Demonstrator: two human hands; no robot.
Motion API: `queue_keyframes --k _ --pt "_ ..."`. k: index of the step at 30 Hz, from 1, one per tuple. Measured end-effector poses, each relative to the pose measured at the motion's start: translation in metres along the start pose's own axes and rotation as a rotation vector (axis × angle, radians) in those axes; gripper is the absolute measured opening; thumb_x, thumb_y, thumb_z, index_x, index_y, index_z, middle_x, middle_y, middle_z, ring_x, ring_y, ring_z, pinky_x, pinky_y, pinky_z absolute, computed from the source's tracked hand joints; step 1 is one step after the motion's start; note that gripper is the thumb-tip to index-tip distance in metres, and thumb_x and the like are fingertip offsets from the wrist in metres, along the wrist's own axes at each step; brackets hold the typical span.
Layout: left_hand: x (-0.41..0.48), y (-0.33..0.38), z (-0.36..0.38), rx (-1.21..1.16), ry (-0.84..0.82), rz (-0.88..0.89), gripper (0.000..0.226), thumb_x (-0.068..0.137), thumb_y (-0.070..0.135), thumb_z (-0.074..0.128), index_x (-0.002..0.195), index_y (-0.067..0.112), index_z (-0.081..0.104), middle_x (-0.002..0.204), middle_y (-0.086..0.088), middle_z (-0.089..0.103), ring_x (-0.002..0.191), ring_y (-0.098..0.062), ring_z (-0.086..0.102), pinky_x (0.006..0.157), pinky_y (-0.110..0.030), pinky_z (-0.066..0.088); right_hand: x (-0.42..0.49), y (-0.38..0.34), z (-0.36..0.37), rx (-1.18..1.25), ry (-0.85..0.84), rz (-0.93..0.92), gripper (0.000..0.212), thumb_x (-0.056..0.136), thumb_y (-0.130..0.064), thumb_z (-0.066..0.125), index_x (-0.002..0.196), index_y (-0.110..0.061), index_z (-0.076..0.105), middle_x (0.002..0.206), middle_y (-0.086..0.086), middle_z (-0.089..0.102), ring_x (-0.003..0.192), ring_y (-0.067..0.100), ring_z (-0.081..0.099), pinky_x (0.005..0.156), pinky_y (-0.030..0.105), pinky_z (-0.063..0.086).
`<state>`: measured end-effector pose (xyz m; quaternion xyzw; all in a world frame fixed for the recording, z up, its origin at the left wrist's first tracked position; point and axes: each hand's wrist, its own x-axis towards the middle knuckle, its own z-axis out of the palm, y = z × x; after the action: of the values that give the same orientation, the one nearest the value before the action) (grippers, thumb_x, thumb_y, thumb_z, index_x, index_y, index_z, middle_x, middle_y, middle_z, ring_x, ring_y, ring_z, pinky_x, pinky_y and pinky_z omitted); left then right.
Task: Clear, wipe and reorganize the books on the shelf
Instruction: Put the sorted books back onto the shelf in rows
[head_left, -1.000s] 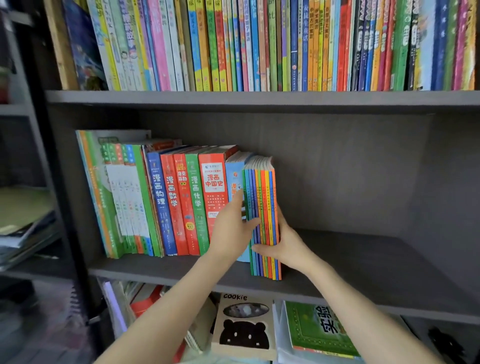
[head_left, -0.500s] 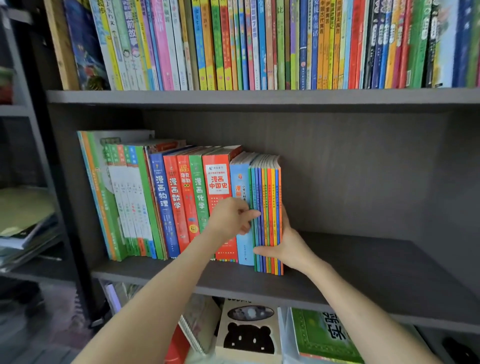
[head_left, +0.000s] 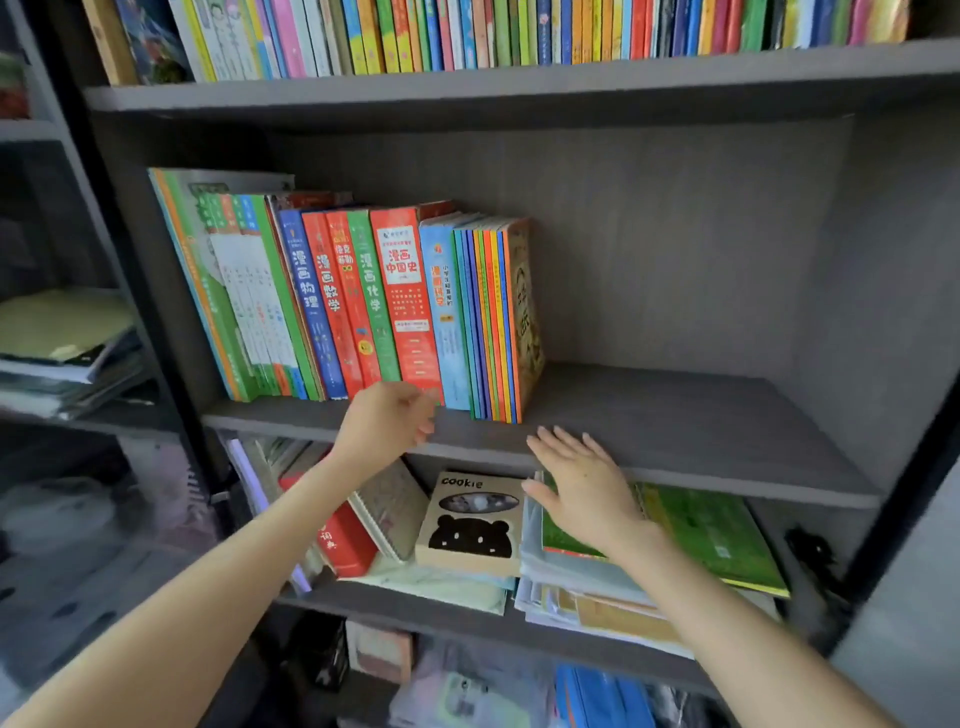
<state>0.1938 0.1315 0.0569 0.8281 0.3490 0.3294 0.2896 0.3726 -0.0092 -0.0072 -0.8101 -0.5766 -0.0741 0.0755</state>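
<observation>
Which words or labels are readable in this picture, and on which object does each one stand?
"cookie": on the beige bear box, lower shelf.
"漫画物理": on the blue spine.
"漫画数学": on the red spine.
"漫画化学": on the green spine.
"漫画中国史": on the wide red spine.
Too blurred to read: the light blue spine, the top-shelf spines and all small print.
</observation>
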Motion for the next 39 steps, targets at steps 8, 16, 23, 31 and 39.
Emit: queue_keyframes --k 8,16,23,31,39 --pt "-0.119 0.003 0.023 -0.032 0.098 -0.259 0.034 0.097 0.028 0.051 0.076 0.007 0.068 0.072 -0.006 0.072 0.069 -0.022 0.07 0.075 -0.039 0.058 0.005 0.001 0.003 -0.025 0.027 -0.006 0.053 0.102 -0.029 0.035 0.152 -0.019 0.019 0.16 0.002 0.017 0.147 0.021 0.013 0.12 0.047 0.008" --pt "-0.235 -0.024 0.008 -0.08 0.187 -0.52 0.025 0.096 0.025 0.052 0.086 0.008 0.067 0.078 -0.002 0.073 0.073 -0.017 0.07 0.08 -0.039 0.058 0.004 0.001 0.014 -0.048 0.081 -0.002 0.058 0.099 -0.033 0.044 0.151 -0.019 0.023 0.159 0.003 0.022 0.146 0.024 0.017 0.118 0.048 0.01" --pt "-0.318 -0.055 0.009 -0.043 0.221 -0.69 0.024 0.097 0.022 0.05 0.089 0.007 0.067 0.079 -0.003 0.072 0.076 -0.022 0.069 0.08 -0.041 0.057 -0.058 -0.054 0.043 -0.011 0.251 -0.048 0.05 0.085 -0.02 0.061 0.132 -0.008 0.05 0.146 0.018 0.041 0.138 0.035 0.032 0.116 0.054 0.004" --pt "-0.433 -0.078 0.021 0.006 0.264 -0.898 0.022 0.095 0.026 0.049 0.09 0.014 0.067 0.077 0.004 0.071 0.074 -0.015 0.068 0.078 -0.038 0.057 -0.187 -0.141 0.152 0.215 -0.181 -0.319 0.031 0.093 -0.019 0.051 0.123 -0.012 0.058 0.126 0.007 0.061 0.115 0.03 0.055 0.103 0.039 0.034" --pt "-0.656 -0.116 0.084 -0.015 0.236 -1.249 0.016 0.089 0.02 0.055 0.078 0.014 0.065 0.071 -0.001 0.071 0.073 -0.025 0.069 0.073 -0.041 0.057 -0.379 -0.149 0.262 0.41 -0.693 -0.258 0.028 0.095 -0.017 0.051 0.121 -0.013 0.061 0.125 0.005 0.063 0.114 0.026 0.057 0.089 0.034 0.046"
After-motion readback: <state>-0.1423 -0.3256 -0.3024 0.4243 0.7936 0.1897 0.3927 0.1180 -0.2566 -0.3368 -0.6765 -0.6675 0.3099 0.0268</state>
